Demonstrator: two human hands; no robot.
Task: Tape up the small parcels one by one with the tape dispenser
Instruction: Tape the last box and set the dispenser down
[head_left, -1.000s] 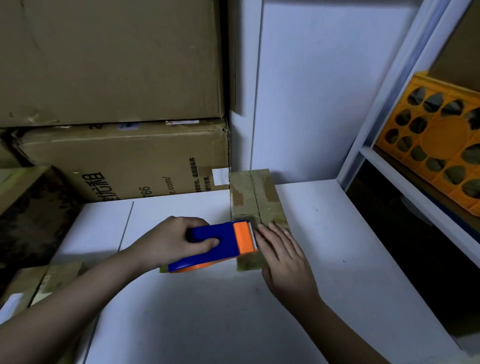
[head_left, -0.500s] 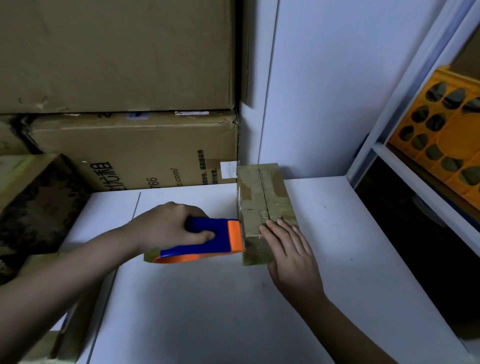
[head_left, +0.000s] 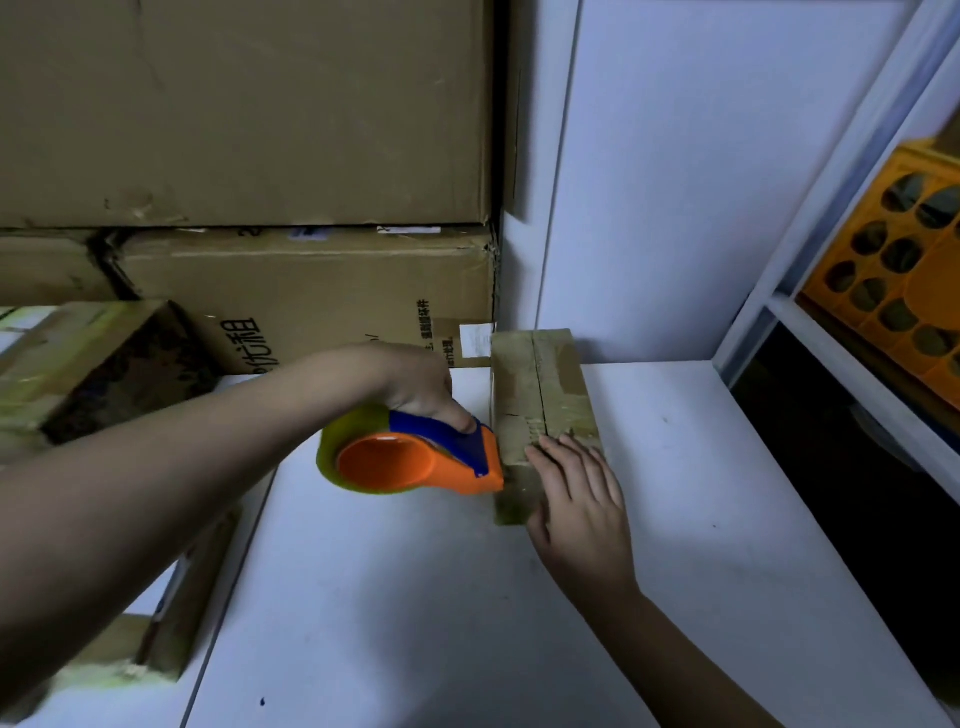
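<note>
A flat white tabletop (head_left: 675, 519) met a plain white wall (head_left: 701, 182) in dim light. Large brown corrugated cardboard cartons (head_left: 249, 114) were stacked against the wall on the left, the lower one printed with black characters. On the right stood a white metal shelving frame (head_left: 852, 171) holding an orange plastic crate with round holes (head_left: 914, 270), dark space beneath it.

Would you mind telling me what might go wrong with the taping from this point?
1. The dispenser meets the parcel at its left side, next to the right hand lying flat on top; its cutting edge could nick the fingers.
2. The right hand presses only the parcel's near end, so a hard pull by the left hand may swing the parcel across the table.
</note>
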